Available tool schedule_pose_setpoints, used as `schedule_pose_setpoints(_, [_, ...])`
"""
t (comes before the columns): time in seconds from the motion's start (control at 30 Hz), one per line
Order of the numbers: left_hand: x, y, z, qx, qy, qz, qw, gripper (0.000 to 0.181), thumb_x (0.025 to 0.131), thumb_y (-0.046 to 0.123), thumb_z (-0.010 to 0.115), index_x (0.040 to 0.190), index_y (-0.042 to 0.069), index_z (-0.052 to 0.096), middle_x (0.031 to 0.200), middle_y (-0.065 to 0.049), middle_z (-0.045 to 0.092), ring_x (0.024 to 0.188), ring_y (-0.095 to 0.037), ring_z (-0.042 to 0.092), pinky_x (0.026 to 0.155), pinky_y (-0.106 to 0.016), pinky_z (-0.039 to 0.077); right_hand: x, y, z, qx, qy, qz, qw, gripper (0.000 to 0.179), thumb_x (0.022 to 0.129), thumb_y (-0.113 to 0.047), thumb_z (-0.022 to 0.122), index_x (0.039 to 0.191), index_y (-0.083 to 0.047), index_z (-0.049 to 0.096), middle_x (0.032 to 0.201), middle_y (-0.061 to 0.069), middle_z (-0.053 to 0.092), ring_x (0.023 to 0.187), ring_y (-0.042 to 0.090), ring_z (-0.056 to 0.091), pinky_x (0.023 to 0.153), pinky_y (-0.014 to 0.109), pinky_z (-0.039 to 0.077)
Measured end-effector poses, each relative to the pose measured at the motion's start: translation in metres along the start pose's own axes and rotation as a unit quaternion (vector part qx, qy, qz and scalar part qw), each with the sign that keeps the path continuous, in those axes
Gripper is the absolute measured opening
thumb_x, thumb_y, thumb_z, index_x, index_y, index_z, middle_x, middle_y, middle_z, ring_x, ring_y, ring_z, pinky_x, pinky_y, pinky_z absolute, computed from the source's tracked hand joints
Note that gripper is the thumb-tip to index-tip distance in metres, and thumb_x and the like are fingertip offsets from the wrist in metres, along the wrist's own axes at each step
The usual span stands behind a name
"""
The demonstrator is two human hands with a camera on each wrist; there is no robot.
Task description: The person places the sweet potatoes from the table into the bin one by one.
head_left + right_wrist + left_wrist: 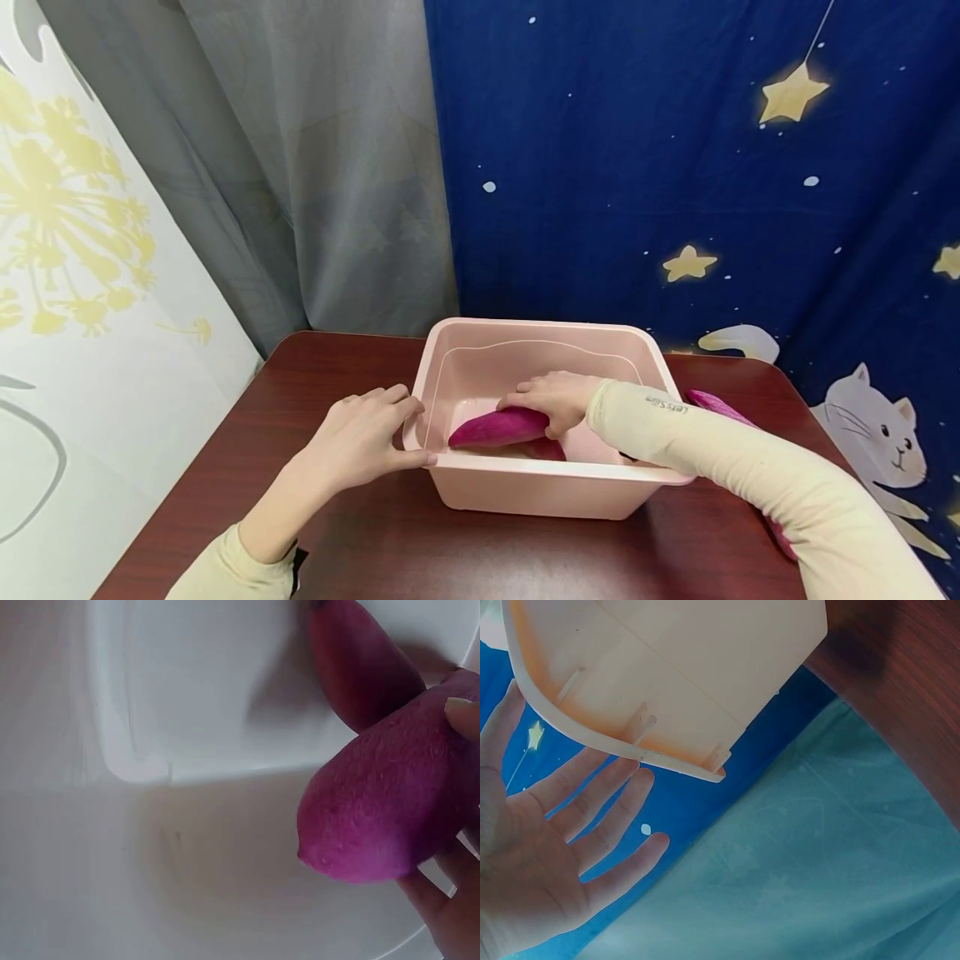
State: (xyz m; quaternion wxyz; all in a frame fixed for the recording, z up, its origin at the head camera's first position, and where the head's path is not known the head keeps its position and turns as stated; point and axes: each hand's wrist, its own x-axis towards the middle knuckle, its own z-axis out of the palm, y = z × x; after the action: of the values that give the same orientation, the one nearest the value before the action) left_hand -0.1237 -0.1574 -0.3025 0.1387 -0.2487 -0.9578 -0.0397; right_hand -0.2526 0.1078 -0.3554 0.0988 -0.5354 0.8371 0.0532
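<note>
A pink plastic basin (532, 492) stands on the table. My right hand (558, 400) reaches inside it and grips a purple sweet potato (498, 428), thumb on one side and fingers on the other in the right wrist view. A second sweet potato (364, 664) lies on the basin floor, partly covered by the held one. At the basin's left end, my left hand (375, 437) rests against the rim. The left wrist view shows its fingers (604, 829) spread and fairly straight, with fingertips touching the rim's outer edge.
Right of the basin, purple sweet potato skin (716, 404) shows beyond my right sleeve (720, 442), and more (782, 537) shows on its near side; the sleeve hides what lies between. Grey curtain (360, 167) and blue star-patterned cloth (562, 167) hang behind the dark red table (345, 542).
</note>
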Motion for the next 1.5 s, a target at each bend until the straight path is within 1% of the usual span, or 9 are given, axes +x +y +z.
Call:
schedule_pose_setpoints(0.2, [0.0,0.0,0.0,-0.001,-0.002,0.0,1.0,0.042,0.063,0.056,0.066,0.082,0.02,0.058,0.066,0.013,0.036,0.055,-0.005,0.038,0.046,-0.025,0.032,-0.002,-0.002,-0.008,-0.009,-0.005,0.014,0.9998,0.065,0.064,-0.021,0.072,0.123,-0.024,0.046,0.105,-0.002,0.05,0.093,0.015,0.048,0.077,0.032,0.039])
schedule_pose_setpoints(0.5, [0.0,-0.001,0.001,-0.003,0.001,0.004,1.0,0.041,0.063,0.056,0.066,0.08,0.02,0.058,0.067,0.013,0.036,0.055,-0.005,0.037,0.046,-0.024,0.032,-0.011,-0.003,-0.023,-0.025,0.014,0.034,0.999,0.057,0.067,-0.027,0.069,0.12,-0.018,0.05,0.109,0.003,0.051,0.097,0.019,0.049,0.081,0.038,0.039])
schedule_pose_setpoints(0.6, [0.0,-0.001,0.001,-0.004,0.003,0.004,1.0,0.04,0.063,0.056,0.066,0.078,0.02,0.057,0.066,0.013,0.036,0.055,-0.005,0.037,0.045,-0.024,0.031,-0.014,-0.002,-0.029,-0.016,0.019,0.035,0.9991,0.057,0.068,-0.028,0.069,0.121,-0.017,0.049,0.112,0.003,0.051,0.101,0.019,0.048,0.084,0.039,0.037])
schedule_pose_setpoints(0.73, [0.0,-0.001,0.001,-0.004,0.006,0.004,1.0,0.04,0.062,0.056,0.066,0.075,0.02,0.055,0.066,0.013,0.035,0.054,-0.005,0.037,0.045,-0.025,0.032,-0.019,-0.002,-0.039,-0.011,0.036,0.02,0.9991,0.056,0.069,-0.027,0.068,0.12,-0.014,0.05,0.113,0.005,0.052,0.105,0.022,0.047,0.087,0.041,0.035])
schedule_pose_setpoints(0.83, [0.0,0.0,0.001,-0.004,0.006,0.004,1.0,0.04,0.062,0.056,0.066,0.074,0.02,0.053,0.065,0.012,0.034,0.054,-0.005,0.037,0.045,-0.025,0.031,-0.025,-0.002,-0.048,-0.005,0.039,0.027,0.9988,0.055,0.071,-0.028,0.066,0.121,-0.014,0.049,0.118,0.005,0.05,0.111,0.023,0.043,0.09,0.042,0.033])
schedule_pose_setpoints(0.93, [0.0,0.0,0.001,-0.005,0.005,0.004,1.0,0.04,0.063,0.056,0.066,0.073,0.02,0.053,0.065,0.012,0.034,0.054,-0.005,0.037,0.045,-0.025,0.031,-0.034,-0.003,-0.058,0.006,0.04,0.046,0.9981,0.055,0.073,-0.029,0.065,0.123,-0.015,0.047,0.123,0.004,0.048,0.115,0.023,0.04,0.092,0.04,0.031])
schedule_pose_setpoints(1.07, [0.0,0.001,0.0,-0.005,0.005,0.004,1.0,0.04,0.063,0.057,0.066,0.074,0.02,0.053,0.065,0.012,0.035,0.054,-0.006,0.037,0.045,-0.025,0.032,-0.046,-0.004,-0.069,0.02,0.054,0.054,0.9969,0.055,0.074,-0.027,0.065,0.124,-0.013,0.047,0.125,0.004,0.046,0.116,0.022,0.04,0.095,0.037,0.029])
schedule_pose_setpoints(1.2, [0.0,0.001,0.0,-0.004,0.005,0.004,1.0,0.04,0.063,0.056,0.066,0.074,0.02,0.053,0.066,0.013,0.035,0.054,-0.005,0.036,0.045,-0.025,0.031,-0.057,-0.004,-0.079,0.019,0.072,0.063,0.9953,0.054,0.074,-0.025,0.065,0.124,-0.013,0.048,0.126,0.006,0.046,0.115,0.022,0.041,0.092,0.04,0.032])
schedule_pose_setpoints(1.5, [-0.001,0.001,0.001,-0.007,0.001,0.001,1.0,0.039,0.063,0.056,0.066,0.073,0.021,0.054,0.067,0.013,0.035,0.054,-0.005,0.036,0.045,-0.024,0.031,-0.077,0.0,-0.082,0.002,0.1,0.072,0.9924,0.055,0.074,-0.028,0.065,0.124,-0.016,0.048,0.126,0.005,0.046,0.113,0.023,0.043,0.087,0.044,0.035])
